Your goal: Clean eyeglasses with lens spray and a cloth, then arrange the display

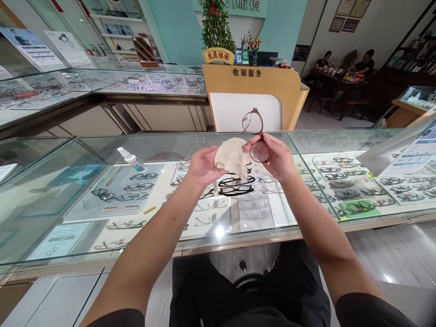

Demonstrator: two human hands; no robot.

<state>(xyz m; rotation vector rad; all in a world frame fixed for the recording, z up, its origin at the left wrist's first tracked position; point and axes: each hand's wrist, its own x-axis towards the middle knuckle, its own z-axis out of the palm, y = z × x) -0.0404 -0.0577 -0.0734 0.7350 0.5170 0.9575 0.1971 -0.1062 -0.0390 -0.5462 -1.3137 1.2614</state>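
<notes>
Near frame centre, above glass surface [170, 146], holds cream cloth [231, 156] in left hand [205, 167] and round-lensed eyeglasses [259, 151] on end in right hand [281, 158].

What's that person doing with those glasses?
The person's right hand is holding up a pair of glasses over the glass counter. The left hand has a pale cloth, close beside the glasses. A spray bottle stands on the counter, off to the left.
</notes>
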